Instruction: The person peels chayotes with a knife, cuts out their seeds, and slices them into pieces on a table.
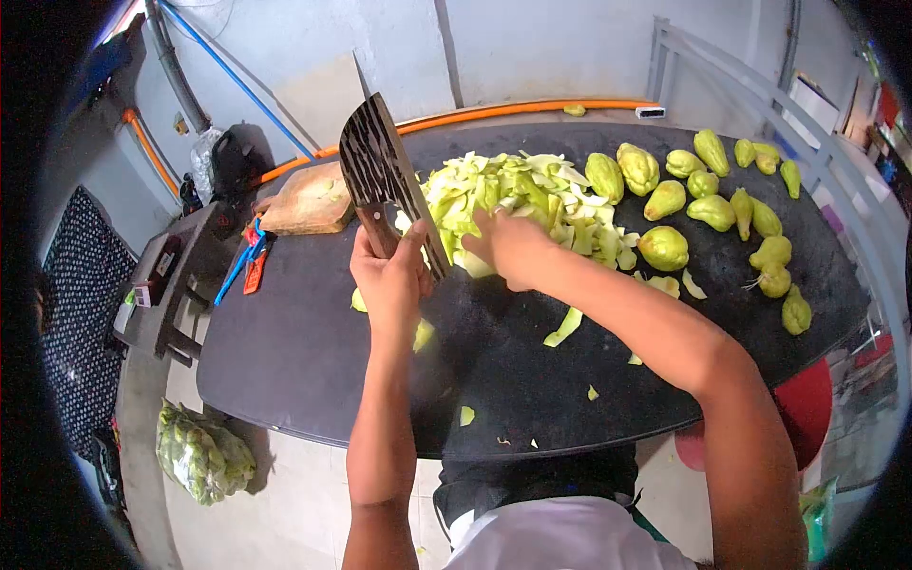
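Observation:
My left hand (391, 275) is closed around the wooden handle of a cleaver (385, 157), whose dark patterned blade points up and away from me. A heap of pale green chayote slices (527, 185) lies on the black table (294, 351) just right of the blade. My right hand (503, 249) is at the near side of this heap, its fingers apart and touching the slices; the fingertips are partly lost among them. Pieces of chayote (424, 334) show beside my left wrist. Whole chayotes (663, 248) lie right of the heap.
A wooden cutting board (309, 198) sits at the table's back left, near a blue-and-red tool (249, 258). Loose peel scraps (564, 327) are scattered in front. An orange pipe (532, 108) runs behind the table. On the floor at left is a plastic bag of green produce (204, 454).

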Motion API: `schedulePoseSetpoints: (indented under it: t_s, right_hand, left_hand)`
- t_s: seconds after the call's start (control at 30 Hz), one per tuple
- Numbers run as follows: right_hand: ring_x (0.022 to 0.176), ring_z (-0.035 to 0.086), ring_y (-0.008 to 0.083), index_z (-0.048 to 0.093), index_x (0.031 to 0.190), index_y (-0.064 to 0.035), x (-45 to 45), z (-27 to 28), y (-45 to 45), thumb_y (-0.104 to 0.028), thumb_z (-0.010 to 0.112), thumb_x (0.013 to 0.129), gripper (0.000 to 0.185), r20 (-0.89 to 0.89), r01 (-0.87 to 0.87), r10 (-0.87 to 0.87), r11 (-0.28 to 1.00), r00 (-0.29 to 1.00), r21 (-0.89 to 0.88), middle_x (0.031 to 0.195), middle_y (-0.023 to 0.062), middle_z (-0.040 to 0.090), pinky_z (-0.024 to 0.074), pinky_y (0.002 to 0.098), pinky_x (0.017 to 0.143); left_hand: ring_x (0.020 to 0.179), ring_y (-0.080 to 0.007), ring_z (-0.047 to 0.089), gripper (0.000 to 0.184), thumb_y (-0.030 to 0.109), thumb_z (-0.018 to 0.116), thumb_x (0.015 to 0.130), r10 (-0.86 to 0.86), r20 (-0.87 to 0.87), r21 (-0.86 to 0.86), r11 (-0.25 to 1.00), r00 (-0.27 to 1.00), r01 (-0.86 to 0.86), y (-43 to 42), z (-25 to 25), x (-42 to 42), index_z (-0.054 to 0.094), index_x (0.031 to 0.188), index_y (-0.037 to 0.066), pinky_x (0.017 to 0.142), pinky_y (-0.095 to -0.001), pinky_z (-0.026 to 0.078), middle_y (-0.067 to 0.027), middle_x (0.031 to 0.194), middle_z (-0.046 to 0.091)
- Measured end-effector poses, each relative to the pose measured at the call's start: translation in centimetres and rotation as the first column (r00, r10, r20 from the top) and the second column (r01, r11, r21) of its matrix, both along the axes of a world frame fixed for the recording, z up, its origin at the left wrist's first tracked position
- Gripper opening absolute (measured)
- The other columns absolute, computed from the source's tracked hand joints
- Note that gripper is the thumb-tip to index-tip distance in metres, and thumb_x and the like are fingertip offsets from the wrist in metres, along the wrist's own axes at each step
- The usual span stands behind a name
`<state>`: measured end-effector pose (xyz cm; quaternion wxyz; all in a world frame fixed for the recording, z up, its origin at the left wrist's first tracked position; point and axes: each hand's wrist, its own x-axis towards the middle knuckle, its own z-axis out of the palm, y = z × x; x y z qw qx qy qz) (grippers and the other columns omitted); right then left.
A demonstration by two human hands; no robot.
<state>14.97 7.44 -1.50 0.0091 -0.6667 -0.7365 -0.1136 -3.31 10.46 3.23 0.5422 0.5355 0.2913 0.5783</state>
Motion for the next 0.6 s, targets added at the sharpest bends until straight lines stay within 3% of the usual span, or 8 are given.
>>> schedulePoseSetpoints:
  t_s: [0.1,0.2,0.3,0.33,0.4,0.47,0.53,0.6]
  right_hand:
    - [0.107,0.066,0.0354,0.059,0.122,-0.0040,0.1,0.1,-0.9,-0.012,0.070,0.085,0.039,0.088,-0.109,0.102,0.991,0.991,0.082,0.125,0.0234,0.058,0.0581,0.0451,0.078]
    - [0.101,0.069,0.0356,0.061,0.118,-0.0021,-0.2,-0.4,-0.4,-0.017,0.061,0.091,0.031,-0.069,0.007,-0.004,0.999,0.998,0.045,0.124,0.0228,0.061,0.0581,0.0443,0.077]
    - [0.094,0.071,0.0350,0.060,0.122,-0.0032,2.1,0.1,-1.5,-0.019,0.058,0.094,0.033,-0.205,-0.073,0.121,0.971,0.971,0.227,0.119,0.0210,0.065,0.0586,0.0413,0.075]
    - [0.101,0.068,0.0345,0.057,0.126,-0.0040,2.7,1.5,-2.2,-0.015,0.059,0.092,0.036,-0.555,0.048,0.042,0.988,0.831,0.146,0.121,0.0191,0.064,0.0593,0.0428,0.074]
    - [0.114,0.064,0.0334,0.050,0.135,-0.0058,4.5,4.0,-4.2,-0.007,0.061,0.088,0.048,-0.961,0.159,-0.160,0.979,0.226,-0.126,0.126,0.0154,0.061,0.0609,0.0458,0.074]
    - [0.115,0.064,0.0340,0.047,0.141,-0.0097,6.7,3.7,-6.8,-0.006,0.059,0.089,0.053,-0.841,0.002,0.054,0.998,-0.539,0.063,0.130,0.0120,0.060,0.0603,0.0521,0.074]
    - [0.115,0.063,0.0368,0.051,0.138,-0.0179,7.3,2.9,-8.3,-0.017,0.060,0.092,0.047,-0.682,0.051,0.130,0.989,-0.719,0.135,0.126,0.0098,0.062,0.0586,0.0563,0.075]
    - [0.110,0.065,0.0338,0.057,0.130,-0.0140,7.3,2.6,-9.5,-0.025,0.061,0.094,0.038,-0.495,0.092,0.138,0.989,-0.858,0.115,0.118,0.0092,0.066,0.0579,0.0549,0.076]
  left_hand:
    - [0.034,-0.0091,0.037,0.034,0.011,0.075,0.090,0.014,-0.005,0.007,1.000,1.000,-0.014,0.4,-0.3,0.0,0.042,0.083,0.012,0.032,-0.0274,0.031,0.0028,0.052,0.042]
    - [0.037,-0.0087,0.041,0.028,0.008,0.075,0.088,-0.005,-0.013,-0.020,1.000,1.000,0.005,0.3,-0.2,-0.3,0.048,0.090,0.008,0.034,-0.0272,0.033,0.0012,0.057,0.047]
    - [0.034,-0.0097,0.037,0.032,0.012,0.075,0.089,0.008,-0.007,0.015,1.000,1.000,-0.008,0.7,-0.7,-0.2,0.044,0.085,0.011,0.032,-0.0279,0.031,0.0021,0.053,0.042]
    - [0.034,-0.0097,0.037,0.030,0.013,0.075,0.090,-0.035,0.007,0.008,0.999,0.999,0.035,0.9,-0.9,-0.3,0.045,0.087,0.011,0.032,-0.0280,0.031,0.0022,0.053,0.041]
    - [0.035,-0.0095,0.037,0.028,0.015,0.075,0.090,-0.121,0.039,-0.012,0.992,0.992,0.122,1.1,-1.7,-0.6,0.047,0.090,0.010,0.032,-0.0282,0.031,0.0023,0.053,0.041]
    - [0.035,-0.0107,0.038,0.021,0.022,0.068,0.094,-0.332,0.099,-0.205,0.916,0.938,0.346,-1.9,0.4,-0.4,0.051,0.097,0.009,0.033,-0.0288,0.032,0.0019,0.053,0.040]
    - [0.035,-0.0120,0.041,0.019,0.022,0.066,0.095,-0.460,-0.028,-0.299,0.851,0.887,0.432,-3.7,0.0,0.5,0.054,0.098,0.007,0.033,-0.0285,0.033,0.0009,0.052,0.042]
    - [0.035,-0.0129,0.044,0.018,0.021,0.067,0.094,-0.574,-0.048,-0.382,0.767,0.817,0.516,-5.0,-1.6,1.8,0.059,0.097,0.005,0.034,-0.0280,0.036,-0.0003,0.050,0.045]
